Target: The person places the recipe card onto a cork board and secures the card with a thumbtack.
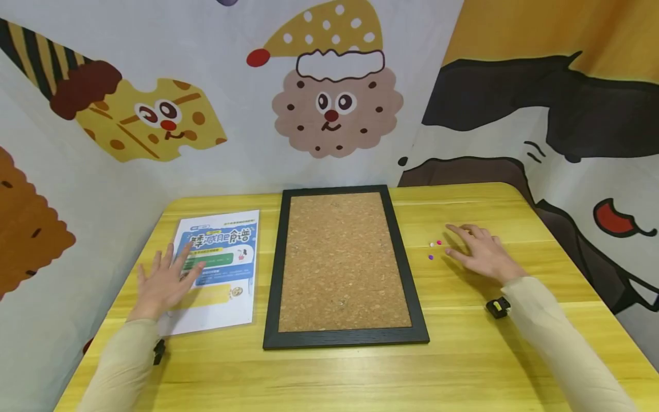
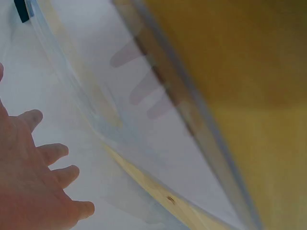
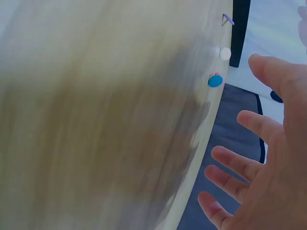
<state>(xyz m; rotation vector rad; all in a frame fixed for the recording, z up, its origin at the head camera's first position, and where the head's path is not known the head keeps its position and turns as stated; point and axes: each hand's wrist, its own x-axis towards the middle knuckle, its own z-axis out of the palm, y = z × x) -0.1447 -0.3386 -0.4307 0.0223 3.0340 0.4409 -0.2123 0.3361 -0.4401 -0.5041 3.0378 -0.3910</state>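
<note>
At the middle of the yellow wood-grain counter [image 1: 345,377] lies an upright-format corkboard [image 1: 342,257] in a black frame [image 1: 345,336], with tiny pale glints [image 1: 341,303] on its cork too small to make out. At nine o'clock from the board, just beside the frame, is a laminated sheet [image 1: 221,274] printed in blue, green and yellow on white. Over the sheet's eight-to-nine-o'clock edge hovers the left hand [image 1: 166,286], released, its fingers spread; the left wrist view shows the fingers mirrored in the glossy film. At three o'clock from the board, near the frame, small tacks lie on the counter: a white tack [image 1: 432,245], a pink tack [image 1: 440,242] just beside it at three o'clock, and a purple tack [image 1: 431,257] at six o'clock from the white one. The right wrist view also shows a blue tack [image 3: 215,80] overlapping the pink. Beyond them at three o'clock, the right hand [image 1: 484,254] hangs just above the counter, likewise released, thumb apart and fingers loosely bent, with the tacks at its nine o'clock. Behind the board at twelve o'clock, a white backdrop [image 1: 221,51] carries a cartoon biscuit [image 1: 337,131]; a cartoon cheese [image 1: 144,137] shows toward ten o'clock.
</note>
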